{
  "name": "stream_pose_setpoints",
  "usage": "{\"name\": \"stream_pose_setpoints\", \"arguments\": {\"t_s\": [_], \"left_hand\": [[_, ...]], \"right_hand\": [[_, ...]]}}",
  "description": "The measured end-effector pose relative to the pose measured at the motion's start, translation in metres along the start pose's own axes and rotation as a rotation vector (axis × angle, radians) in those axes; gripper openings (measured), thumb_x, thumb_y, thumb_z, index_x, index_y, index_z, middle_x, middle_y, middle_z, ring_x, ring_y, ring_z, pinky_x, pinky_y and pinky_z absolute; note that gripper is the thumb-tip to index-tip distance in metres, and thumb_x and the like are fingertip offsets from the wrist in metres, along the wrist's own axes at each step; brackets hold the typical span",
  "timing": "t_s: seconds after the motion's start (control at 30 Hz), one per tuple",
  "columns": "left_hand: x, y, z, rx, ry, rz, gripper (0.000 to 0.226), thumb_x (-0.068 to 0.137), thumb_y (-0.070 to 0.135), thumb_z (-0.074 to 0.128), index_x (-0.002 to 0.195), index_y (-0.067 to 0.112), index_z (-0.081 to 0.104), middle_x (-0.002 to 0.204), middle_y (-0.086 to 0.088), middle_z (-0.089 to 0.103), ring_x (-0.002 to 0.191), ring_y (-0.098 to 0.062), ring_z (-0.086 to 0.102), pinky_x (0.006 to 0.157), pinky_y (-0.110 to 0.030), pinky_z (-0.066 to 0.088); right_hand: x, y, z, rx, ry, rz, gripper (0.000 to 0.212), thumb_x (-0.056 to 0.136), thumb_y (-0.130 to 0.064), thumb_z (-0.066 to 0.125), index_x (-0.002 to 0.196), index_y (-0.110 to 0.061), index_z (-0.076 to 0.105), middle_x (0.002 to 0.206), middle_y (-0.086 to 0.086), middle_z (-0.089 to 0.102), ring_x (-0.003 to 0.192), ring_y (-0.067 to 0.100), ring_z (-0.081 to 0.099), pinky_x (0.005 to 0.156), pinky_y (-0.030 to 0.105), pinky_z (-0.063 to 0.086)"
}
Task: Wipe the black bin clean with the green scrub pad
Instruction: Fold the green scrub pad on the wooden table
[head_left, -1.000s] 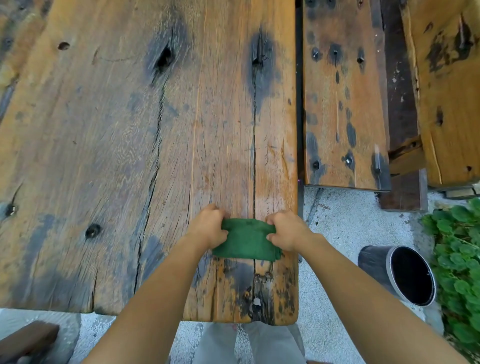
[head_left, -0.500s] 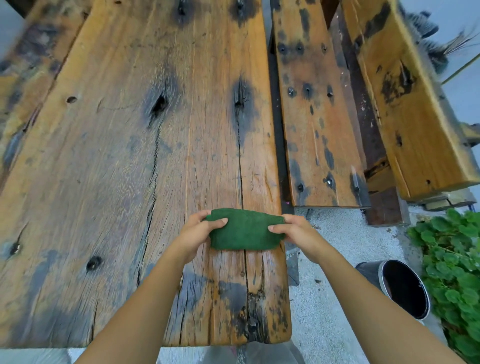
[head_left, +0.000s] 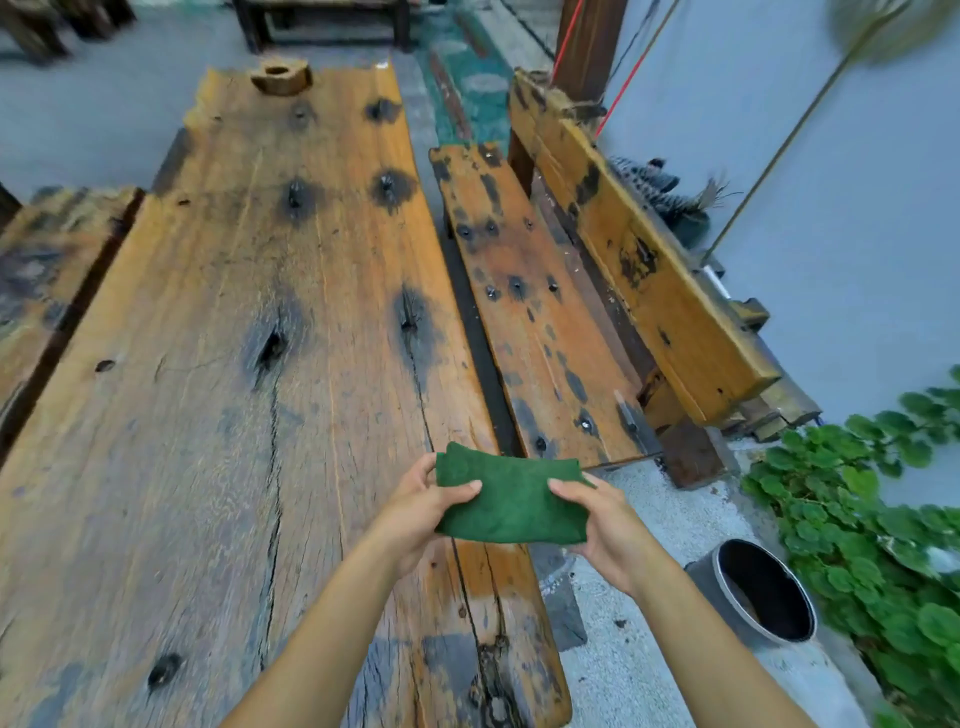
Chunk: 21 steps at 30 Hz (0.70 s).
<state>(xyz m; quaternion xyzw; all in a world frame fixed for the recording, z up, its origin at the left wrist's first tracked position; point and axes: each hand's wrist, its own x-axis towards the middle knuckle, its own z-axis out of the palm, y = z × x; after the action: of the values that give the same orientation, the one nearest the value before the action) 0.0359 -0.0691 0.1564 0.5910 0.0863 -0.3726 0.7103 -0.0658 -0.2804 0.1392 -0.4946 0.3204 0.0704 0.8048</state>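
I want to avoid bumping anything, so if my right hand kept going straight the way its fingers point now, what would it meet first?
The right hand points left across the green scrub pad, so it would likely meet the left hand gripping the pad's other end. Depth is hard to judge here.

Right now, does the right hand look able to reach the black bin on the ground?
Probably yes. The black bin stands on the ground just right of the right hand, with nothing between them. However, that hand and the left hand both grip the green scrub pad.

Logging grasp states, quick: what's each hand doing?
Left hand: closed on the green scrub pad.
Right hand: closed on the same pad's other end.
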Motion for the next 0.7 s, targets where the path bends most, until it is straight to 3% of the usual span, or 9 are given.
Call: {"name": "stream_pose_setpoints", "arguments": {"t_s": [0.13,0.23,0.33,0.4,0.43,0.5,0.6,0.67,0.7], "left_hand": [[0.002,-0.010,0.022,0.106,0.110,0.026,0.030,0.089,-0.001,0.073,0.115,0.012,0.066,0.100,-0.006,0.080,0.085,-0.020,0.079,0.063,-0.029,0.062],[0.000,-0.023,0.046,0.168,0.085,0.041,0.022,0.092,-0.004,0.069,0.111,0.006,0.070,0.100,-0.008,0.080,0.084,-0.018,0.078,0.062,-0.026,0.062],[-0.006,-0.035,0.074,0.244,0.013,0.091,0.017,0.095,-0.004,0.064,0.102,0.009,0.074,0.097,-0.010,0.081,0.080,-0.019,0.079,0.060,-0.027,0.060],[-0.008,-0.042,0.095,0.319,-0.030,0.137,0.017,0.098,0.002,0.062,0.101,0.014,0.075,0.099,-0.007,0.081,0.087,-0.019,0.078,0.064,-0.025,0.060],[-0.009,-0.044,0.106,0.340,-0.050,0.151,0.015,0.099,0.008,0.062,0.102,0.015,0.075,0.098,-0.004,0.081,0.091,-0.020,0.077,0.066,-0.023,0.059],[-0.012,-0.047,0.127,0.339,-0.083,0.145,0.014,0.098,0.025,0.067,0.104,0.016,0.076,0.098,-0.002,0.081,0.094,-0.019,0.077,0.072,-0.026,0.061],[-0.017,-0.052,0.158,0.280,-0.152,0.109,0.036,0.081,0.049,0.082,0.103,0.021,0.079,0.098,-0.002,0.081,0.092,-0.018,0.078,0.073,-0.032,0.063],[-0.020,-0.059,0.181,0.252,-0.188,0.094,0.045,0.070,0.053,0.088,0.103,0.024,0.080,0.101,-0.002,0.081,0.094,-0.018,0.078,0.071,-0.033,0.063],[-0.020,-0.062,0.194,0.237,-0.197,0.078,0.047,0.067,0.053,0.090,0.103,0.025,0.080,0.102,-0.002,0.081,0.096,-0.018,0.077,0.074,-0.035,0.063]], "right_hand": [[-0.014,0.007,-0.007,-0.392,0.267,-0.106,0.022,0.093,-0.005,0.075,0.113,-0.014,0.072,0.113,0.010,0.081,0.100,0.027,0.078,0.091,0.050,0.063],[-0.032,0.005,-0.009,-0.711,0.417,-0.215,0.018,0.093,-0.015,0.076,0.108,-0.023,0.070,0.105,-0.001,0.077,0.098,0.022,0.073,0.091,0.044,0.062],[-0.051,0.000,-0.011,-0.809,0.473,-0.319,0.015,0.094,-0.019,0.073,0.098,-0.033,0.070,0.095,-0.009,0.077,0.094,0.019,0.073,0.086,0.041,0.062],[-0.063,-0.004,-0.013,-0.761,0.439,-0.349,0.017,0.098,-0.032,0.067,0.081,-0.030,0.068,0.083,-0.009,0.076,0.085,0.017,0.072,0.083,0.043,0.062],[-0.068,-0.007,-0.015,-0.703,0.431,-0.336,0.032,0.099,-0.044,0.061,0.078,-0.022,0.069,0.079,-0.004,0.075,0.080,0.020,0.071,0.082,0.044,0.061],[-0.074,-0.014,-0.024,-0.495,0.424,-0.225,0.058,0.102,-0.062,0.045,0.090,-0.015,0.075,0.094,0.006,0.077,0.092,0.025,0.073,0.091,0.047,0.060],[-0.088,-0.026,-0.051,-0.222,0.365,-0.094,0.064,0.108,-0.062,0.034,0.116,-0.016,0.077,0.128,0.011,0.073,0.111,0.020,0.070,0.093,0.041,0.062],[-0.102,-0.034,-0.077,-0.040,0.252,-0.082,0.074,0.108,-0.062,0.029,0.121,-0.008,0.078,0.130,0.011,0.075,0.110,0.013,0.071,0.090,0.033,0.061],[-0.110,-0.037,-0.092,0.026,0.174,-0.080,0.078,0.107,-0.063,0.024,0.124,-0.008,0.077,0.129,0.008,0.076,0.113,0.011,0.070,0.096,0.032,0.057]]}}
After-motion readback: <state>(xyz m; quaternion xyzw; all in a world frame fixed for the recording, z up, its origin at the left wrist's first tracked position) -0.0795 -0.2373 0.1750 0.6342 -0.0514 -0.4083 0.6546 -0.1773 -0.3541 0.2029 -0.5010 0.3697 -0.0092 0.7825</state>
